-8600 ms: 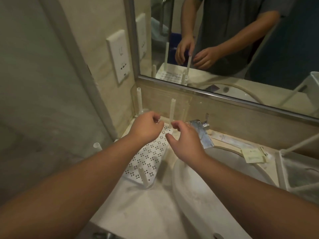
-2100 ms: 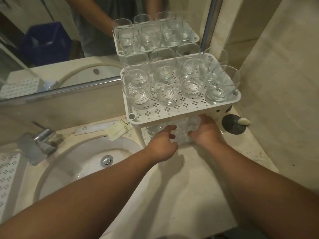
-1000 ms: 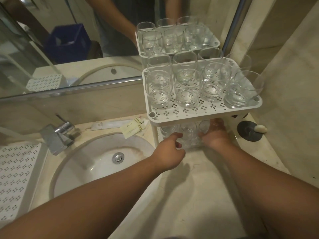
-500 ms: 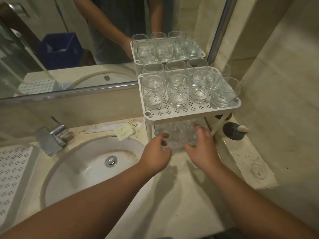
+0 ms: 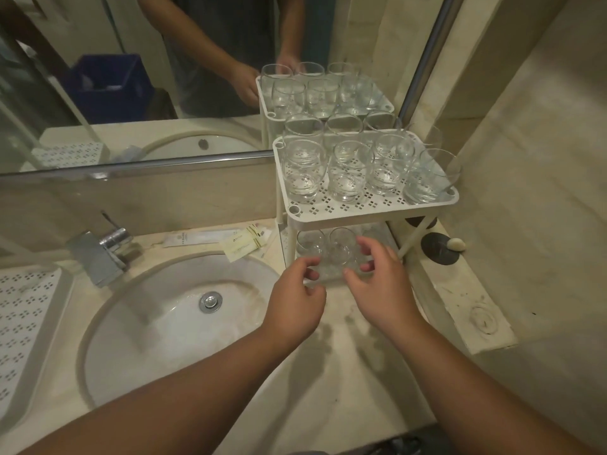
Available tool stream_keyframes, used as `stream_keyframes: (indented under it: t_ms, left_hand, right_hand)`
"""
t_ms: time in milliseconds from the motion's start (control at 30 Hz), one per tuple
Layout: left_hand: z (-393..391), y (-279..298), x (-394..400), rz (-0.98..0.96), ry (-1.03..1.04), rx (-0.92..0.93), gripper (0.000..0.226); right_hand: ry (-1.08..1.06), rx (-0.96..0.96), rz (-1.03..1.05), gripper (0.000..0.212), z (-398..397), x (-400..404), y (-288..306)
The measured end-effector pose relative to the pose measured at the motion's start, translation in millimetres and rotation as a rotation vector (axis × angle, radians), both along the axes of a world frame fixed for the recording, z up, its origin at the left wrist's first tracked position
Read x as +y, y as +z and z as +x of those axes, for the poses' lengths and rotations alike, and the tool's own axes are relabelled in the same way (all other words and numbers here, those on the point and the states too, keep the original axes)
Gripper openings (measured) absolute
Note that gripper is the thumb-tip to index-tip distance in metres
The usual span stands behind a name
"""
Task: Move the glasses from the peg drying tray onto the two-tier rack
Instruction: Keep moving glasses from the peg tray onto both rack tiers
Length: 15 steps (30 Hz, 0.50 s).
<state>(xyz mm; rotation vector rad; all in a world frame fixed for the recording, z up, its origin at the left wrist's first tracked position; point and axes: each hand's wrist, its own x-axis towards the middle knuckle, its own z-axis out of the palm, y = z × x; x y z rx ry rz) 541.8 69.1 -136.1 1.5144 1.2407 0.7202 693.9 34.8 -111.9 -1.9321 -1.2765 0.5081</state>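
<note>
Both forearms are bare all the way down, no sleeves, no watch, no rings or bands that I can spot. Left hand point(image 5: 294, 310) and right hand point(image 5: 382, 292) are bare too, no gloves. The mirror reflection shows a dark grey short-sleeved top on the torso. Fingernails look short and plain, hard to tell more than that.

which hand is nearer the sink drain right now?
Left. The left hand hovers just right of the sink drain, over the basin's edge. The right hand is farther right, at the front of the rack's lower tier.
</note>
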Motion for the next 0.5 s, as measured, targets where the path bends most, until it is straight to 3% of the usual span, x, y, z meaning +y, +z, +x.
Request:
stream_keyframes:
  t_ms: [233,400,500]
  left_hand:
    - [-8,-2,1,0.042,0.049,0.011,0.037]
    - [-26,-16,17,0.006,0.175,0.118,0.026]
    - [-37,-29,30,-0.027,0.132,0.255,0.035]
  right_hand:
    - [0.087,-0.074,-0.083,0.051,-12,8,-10]
    - [0.205,-0.255,-0.179,0.056,-21,39,-20]
    - [0.275,-0.426,-0.29,0.063,-26,62,-25]
